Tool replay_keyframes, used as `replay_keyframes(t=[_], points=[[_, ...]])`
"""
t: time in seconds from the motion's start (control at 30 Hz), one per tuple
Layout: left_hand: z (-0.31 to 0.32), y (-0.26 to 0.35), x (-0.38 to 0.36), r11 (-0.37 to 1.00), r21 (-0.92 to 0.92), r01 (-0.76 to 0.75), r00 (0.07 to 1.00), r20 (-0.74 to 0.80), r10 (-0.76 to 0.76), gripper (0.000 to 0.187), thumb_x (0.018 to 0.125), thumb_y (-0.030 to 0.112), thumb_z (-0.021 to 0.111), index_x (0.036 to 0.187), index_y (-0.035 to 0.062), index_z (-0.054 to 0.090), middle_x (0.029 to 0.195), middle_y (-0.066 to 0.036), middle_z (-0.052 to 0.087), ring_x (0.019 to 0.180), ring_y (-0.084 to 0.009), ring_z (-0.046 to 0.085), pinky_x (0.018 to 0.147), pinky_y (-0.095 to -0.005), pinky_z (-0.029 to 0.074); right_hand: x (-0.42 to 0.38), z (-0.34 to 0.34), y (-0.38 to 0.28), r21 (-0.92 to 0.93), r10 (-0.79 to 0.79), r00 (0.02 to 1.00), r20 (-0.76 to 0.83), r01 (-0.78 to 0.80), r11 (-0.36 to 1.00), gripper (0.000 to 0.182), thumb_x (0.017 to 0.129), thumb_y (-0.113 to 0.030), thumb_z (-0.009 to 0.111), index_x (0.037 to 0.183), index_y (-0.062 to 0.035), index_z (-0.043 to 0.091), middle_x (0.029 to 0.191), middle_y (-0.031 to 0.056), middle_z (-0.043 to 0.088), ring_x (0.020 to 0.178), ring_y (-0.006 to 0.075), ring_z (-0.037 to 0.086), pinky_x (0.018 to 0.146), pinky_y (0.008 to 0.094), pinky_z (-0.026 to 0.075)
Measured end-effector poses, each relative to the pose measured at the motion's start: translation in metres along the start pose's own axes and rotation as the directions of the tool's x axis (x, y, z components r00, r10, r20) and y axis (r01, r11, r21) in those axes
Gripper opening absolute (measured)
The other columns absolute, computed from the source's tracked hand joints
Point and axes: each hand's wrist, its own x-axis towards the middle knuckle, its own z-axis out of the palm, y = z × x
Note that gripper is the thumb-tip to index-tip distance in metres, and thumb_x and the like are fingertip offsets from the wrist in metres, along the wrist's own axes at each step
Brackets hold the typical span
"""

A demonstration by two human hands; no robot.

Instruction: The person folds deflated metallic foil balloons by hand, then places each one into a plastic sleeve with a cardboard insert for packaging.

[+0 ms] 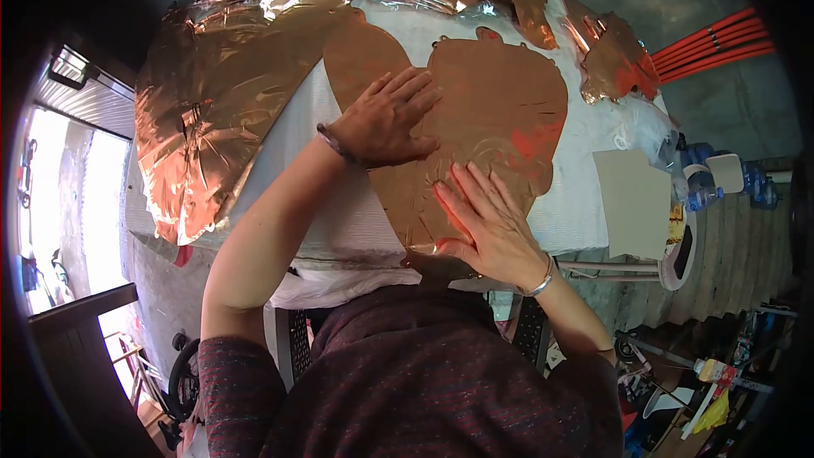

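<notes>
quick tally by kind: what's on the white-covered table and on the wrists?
Flat copper sheet cut to shape, under both hands, left hand and right hand: 1
Crinkled copper foil at the left: 1
Crumpled copper piece at the right: 1
Beige card: 1
Bracelets, dark bracelet and silver bracelet: 2
Total: 6

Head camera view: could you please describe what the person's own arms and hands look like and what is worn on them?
Both forearms are bare. The left hand has a dark bracelet around its wrist. The right hand has a slim silver bangle at its wrist. No gloves or rings can be made out. Short sleeves of a dark maroon flecked top cover the upper arms.
</notes>
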Motion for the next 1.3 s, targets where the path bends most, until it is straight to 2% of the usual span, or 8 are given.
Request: replay_keyframes(t=[0.5,0.67,0.77,0.93,1.17,1.2,1.23,1.3], points=[[-0.003,0.003,0.001,0.998,0.056,-0.028,0.999,0.038,0.026,0.078,0.081,0.061,0.059,0.138,0.0096,0.045,0.143,-0.020,0.040,0.137,-0.0356,0.033,0.112,-0.0482,0.027,-0.006,-0.002,0.003,0.051,-0.014,0.998,-0.065,0.017,0.999,0.074,0.084,-0.049,0.062,0.144,-0.0109,0.040,0.152,0.0190,0.028,0.140,0.0365,0.027,0.114,0.0498,0.021],[-0.008,0.007,0.002,0.999,0.041,-0.006,0.998,0.060,0.004,0.077,0.082,0.061,0.058,0.138,0.0093,0.045,0.143,-0.021,0.040,0.137,-0.0361,0.032,0.112,-0.0489,0.027,-0.066,-0.012,0.037,0.333,0.375,0.864,-0.337,-0.263,0.905,0.038,0.084,-0.011,0.063,0.121,-0.0020,0.060,0.122,0.0156,0.055,0.114,0.0337,0.052,0.095,0.0387,0.044],[-0.008,0.006,0.003,0.999,0.041,-0.007,0.998,0.066,0.004,0.077,0.083,0.061,0.058,0.138,0.0093,0.045,0.144,-0.021,0.039,0.137,-0.0363,0.032,0.112,-0.0495,0.027,-0.095,-0.020,0.055,0.222,0.365,0.890,-0.275,-0.310,0.924,0.030,0.084,-0.004,0.060,0.113,-0.0010,0.064,0.114,0.0138,0.058,0.108,0.0312,0.055,0.090,0.0360,0.046],[-0.012,0.010,0.003,0.998,0.062,0.030,0.992,0.124,-0.038,0.077,0.081,0.062,0.059,0.138,0.0112,0.045,0.146,-0.020,0.037,0.138,-0.0367,0.032,0.112,-0.0504,0.027,-0.065,-0.022,0.070,0.131,0.301,0.927,-0.222,-0.278,0.952,0.035,0.085,-0.006,0.059,0.120,-0.0012,0.060,0.128,0.0181,0.051,0.115,0.0336,0.051,0.096,0.0402,0.044],[-0.013,0.011,0.003,0.998,0.055,0.037,0.991,0.126,-0.044,0.078,0.080,0.062,0.060,0.139,0.0123,0.046,0.147,-0.019,0.036,0.139,-0.0368,0.031,0.112,-0.0507,0.026,-0.002,0.020,0.164,-0.249,0.000,0.883,-0.470,-0.132,0.959,0.039,0.088,-0.014,0.057,0.125,-0.0029,0.054,0.128,0.0173,0.053,0.114,0.0288,0.053,0.095,0.0422,0.047],[-0.015,0.013,0.003,0.997,0.065,0.032,0.991,0.131,-0.040,0.077,0.080,0.062,0.060,0.138,0.0124,0.046,0.147,-0.019,0.036,0.138,-0.0366,0.031,0.112,-0.0507,0.027,0.004,0.041,0.193,0.579,0.415,0.826,-0.382,-0.136,0.804,0.038,0.089,-0.014,0.056,0.124,-0.0019,0.054,0.124,0.0167,0.055,0.110,0.0266,0.057,0.089,0.0393,0.050],[-0.015,0.014,0.003,0.997,0.072,0.015,0.992,0.121,-0.023,0.077,0.080,0.062,0.060,0.138,0.0124,0.046,0.147,-0.019,0.036,0.138,-0.0366,0.031,0.112,-0.0507,0.027,0.012,0.066,0.227,0.996,0.607,0.795,-0.012,-0.045,0.078,0.037,0.090,-0.014,0.056,0.124,-0.0009,0.054,0.121,0.0161,0.058,0.105,0.0243,0.060,0.083,0.0364,0.053],[-0.012,0.012,0.002,0.998,0.061,0.034,0.995,0.095,-0.040,0.077,0.080,0.062,0.060,0.137,0.0123,0.048,0.145,-0.019,0.038,0.137,-0.0363,0.033,0.111,-0.0511,0.028,0.057,0.118,0.329,0.945,0.680,0.731,0.052,-0.256,0.203,0.044,0.091,-0.014,0.056,0.132,-0.0005,0.046,0.113,0.0113,0.062,0.095,0.0220,0.063,0.075,0.0301,0.056]])
